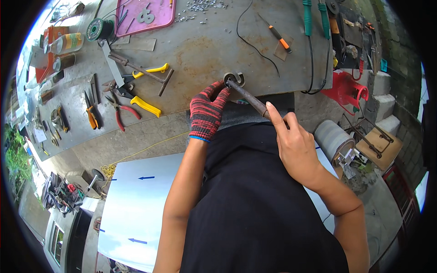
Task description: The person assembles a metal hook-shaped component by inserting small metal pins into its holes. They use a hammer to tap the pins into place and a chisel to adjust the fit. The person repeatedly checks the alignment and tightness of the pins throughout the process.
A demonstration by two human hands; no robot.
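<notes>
My left hand (pixel 208 111) wears a red-and-black striped knit glove. Its fingertips are closed on a small curled metal piece (pixel 241 80) at the front edge of the metal workbench (pixel 195 54). A dark, rusty metal rod (pixel 249 97) slants from my right hand (pixel 295 148) up to that piece, and its far end meets the piece's round opening. Whether the tip goes inside cannot be made out. Bare, my right hand is wrapped round the near end of the rod with the index finger laid along it.
Left on the bench lie yellow-handled snips (pixel 145 106), red-handled pliers (pixel 119 111), orange-handled pliers (pixel 92 116) and a rusty T-shaped bar (pixel 152 77). Farther back are a pink tray (pixel 154 27) and a solder spool (pixel 99 29). An orange-and-black screwdriver (pixel 278 38) and green-handled tools (pixel 307 20) lie right.
</notes>
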